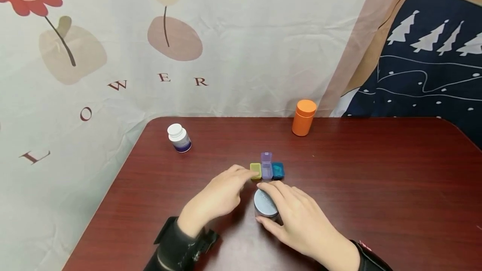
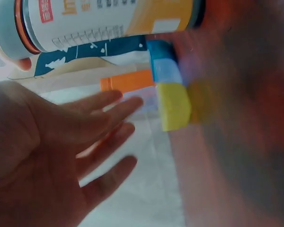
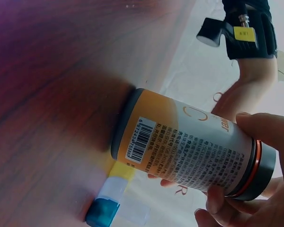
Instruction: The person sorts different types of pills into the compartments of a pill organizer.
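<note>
My right hand [image 1: 297,216] grips a supplement bottle [image 3: 189,142] with a grey lid [image 1: 265,203] and a white and orange printed label. Its thumb and fingers wrap the upper part, near the cap. Just beyond the bottle lies a small pill organizer with yellow [image 1: 255,171], purple [image 1: 266,171] and blue [image 1: 278,170] compartments. The purple lid [image 1: 266,157] stands raised at the back. My left hand [image 1: 222,191] reaches in from the left with nothing in it. Its fingers are loosely extended, fingertips right at the yellow compartment in the head view.
A white pill bottle [image 1: 179,138] with a blue-purple band stands at the back left of the dark red table [image 1: 376,179]. Near the back edge stands an orange bottle [image 1: 303,118]. A printed cloth [image 1: 256,53] hangs behind the table.
</note>
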